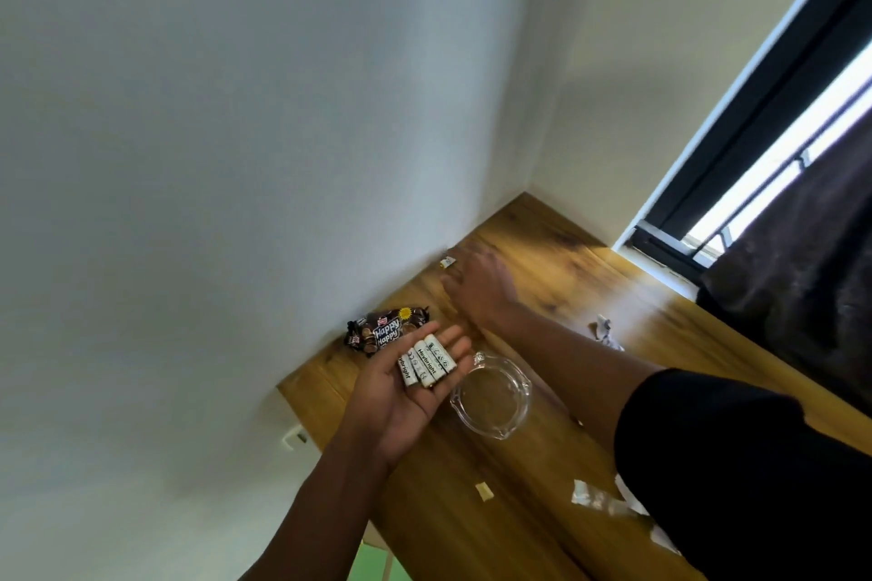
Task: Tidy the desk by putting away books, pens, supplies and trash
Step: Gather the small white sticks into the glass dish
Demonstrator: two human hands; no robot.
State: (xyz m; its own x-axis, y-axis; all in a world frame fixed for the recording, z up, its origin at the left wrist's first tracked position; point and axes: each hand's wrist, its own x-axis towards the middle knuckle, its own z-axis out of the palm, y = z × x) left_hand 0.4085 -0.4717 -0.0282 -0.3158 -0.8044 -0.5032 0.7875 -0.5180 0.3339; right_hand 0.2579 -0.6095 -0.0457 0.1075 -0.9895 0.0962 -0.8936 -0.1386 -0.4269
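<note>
White walls meet over a wooden counter (pixel 542 462) by the window. His left hand (pixel 409 384) lies palm up, fingers relaxed, carrying three batteries (pixel 427 359) above a glass ashtray (pixel 490 396). His right hand (pixel 476 283), fingers spread, reaches toward a small battery (pixel 446 261) at the wall. A snack wrapper (pixel 384 330) lies nearby.

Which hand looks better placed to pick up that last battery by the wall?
The right hand: it is stretched out open beside the loose battery. The left hand lies palm-up, already carrying three batteries.
</note>
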